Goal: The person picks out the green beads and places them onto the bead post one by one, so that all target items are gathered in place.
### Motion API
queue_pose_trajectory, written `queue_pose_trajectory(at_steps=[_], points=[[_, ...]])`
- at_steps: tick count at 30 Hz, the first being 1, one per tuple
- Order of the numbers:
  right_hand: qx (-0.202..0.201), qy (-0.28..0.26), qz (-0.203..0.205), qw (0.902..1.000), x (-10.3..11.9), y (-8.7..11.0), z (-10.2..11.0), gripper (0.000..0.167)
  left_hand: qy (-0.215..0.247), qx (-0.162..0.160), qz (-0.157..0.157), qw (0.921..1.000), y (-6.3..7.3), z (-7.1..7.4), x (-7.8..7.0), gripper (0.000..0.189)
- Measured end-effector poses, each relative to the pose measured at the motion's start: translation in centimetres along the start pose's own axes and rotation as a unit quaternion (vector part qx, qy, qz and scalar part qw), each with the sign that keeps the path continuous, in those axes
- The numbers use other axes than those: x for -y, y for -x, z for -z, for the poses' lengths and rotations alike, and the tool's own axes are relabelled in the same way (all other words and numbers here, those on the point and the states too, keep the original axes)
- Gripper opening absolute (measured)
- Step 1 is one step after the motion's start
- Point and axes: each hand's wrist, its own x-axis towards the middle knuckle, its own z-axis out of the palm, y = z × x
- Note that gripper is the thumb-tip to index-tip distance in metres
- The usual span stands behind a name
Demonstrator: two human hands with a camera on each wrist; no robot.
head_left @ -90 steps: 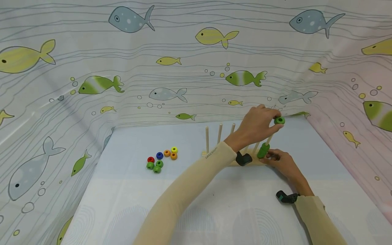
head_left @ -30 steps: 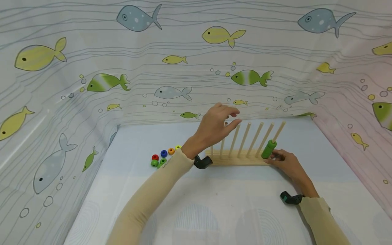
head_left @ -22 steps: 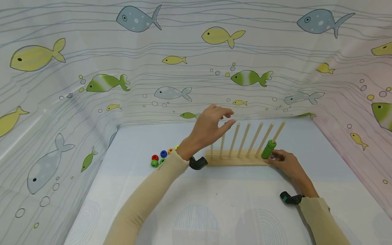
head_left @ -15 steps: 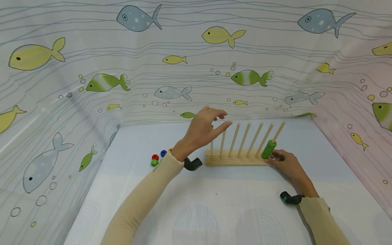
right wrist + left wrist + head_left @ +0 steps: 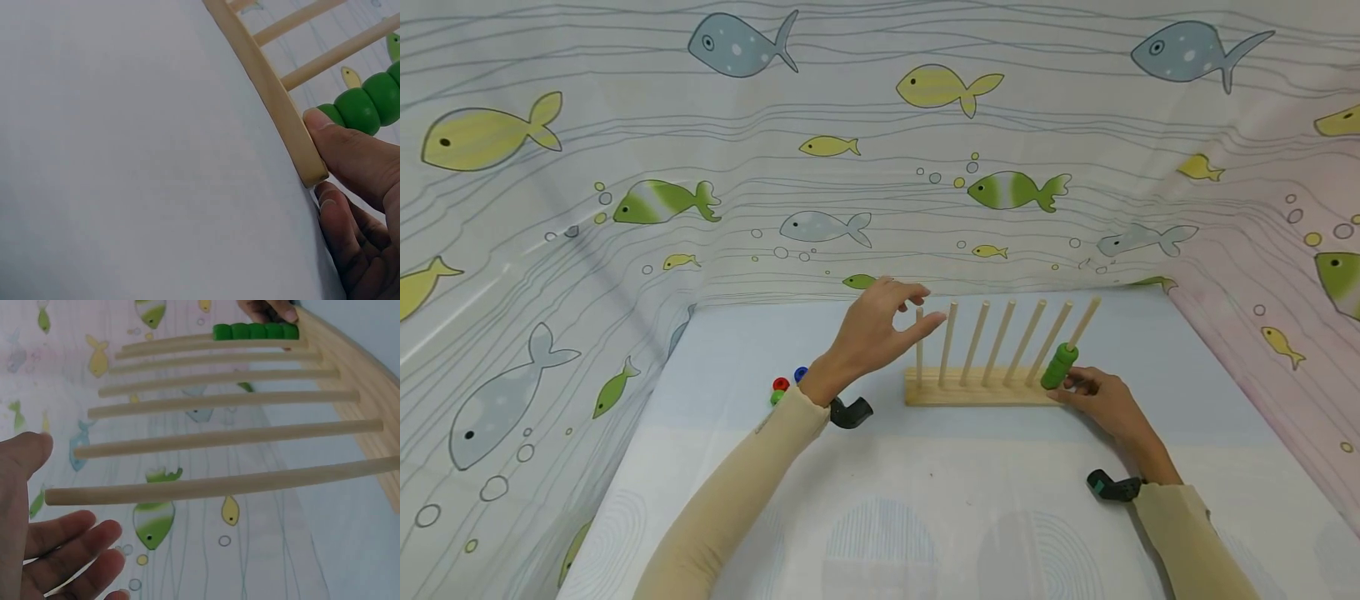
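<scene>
A wooden peg stand (image 5: 981, 396) with a row of upright pegs sits on the table. Green beads (image 5: 1059, 367) are stacked on its rightmost peg; the other pegs are bare. My right hand (image 5: 1101, 404) holds the right end of the stand, and in the right wrist view its thumb (image 5: 350, 150) presses the base beside the lowest bead while the fingers curl at the end. My left hand (image 5: 868, 333) is in the air near the top of the leftmost peg (image 5: 919, 350). Its thumb and fingers are spread apart, with nothing held, as the left wrist view also shows.
Left of the stand lie loose beads: a red bead (image 5: 780, 384), a blue bead (image 5: 801, 373) and a green bead (image 5: 777, 398), partly covered by the left arm. A fish-patterned sheet (image 5: 737, 158) rises behind and at the sides of the table.
Three seconds ago my left hand held a green bead over the rightmost peg; that hand is now bead-free and has moved left and lower. My right hand stays at the stand's end.
</scene>
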Motion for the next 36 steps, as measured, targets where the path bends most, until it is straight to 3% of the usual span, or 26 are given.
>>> queue_pose_trajectory(at_steps=[21,36], points=[[-0.001,0.006,0.005,1.0,-0.6,-0.2,-0.1,0.062,-0.025,0.033,0.031,0.9987,4.9,0.3,2.7,0.043],[-0.004,0.003,0.0,1.0,-0.6,-0.2,-0.1,0.063,-0.045,0.041,0.064,0.996,9.2,0.9,5.1,0.029]])
